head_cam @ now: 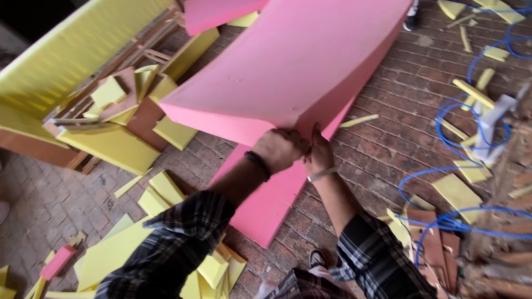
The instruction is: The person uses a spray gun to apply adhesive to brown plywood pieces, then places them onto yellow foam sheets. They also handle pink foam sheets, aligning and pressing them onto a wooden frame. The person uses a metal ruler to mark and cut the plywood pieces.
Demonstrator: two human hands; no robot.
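Both hands, the left hand (280,148) and right hand (318,155), pinch the near edge of a pink foam slab (299,61), whose long axis runs toward the frame's upper right.

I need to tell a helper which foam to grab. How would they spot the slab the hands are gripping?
Start at the brick floor. In the middle, the big pink foam slab is gripped at its near edge by the left hand and right hand. Its neighbours are small yellow foam scraps.

A single head-worn camera looks steeply down, close over a brick floor (388,127) strewn with foam.
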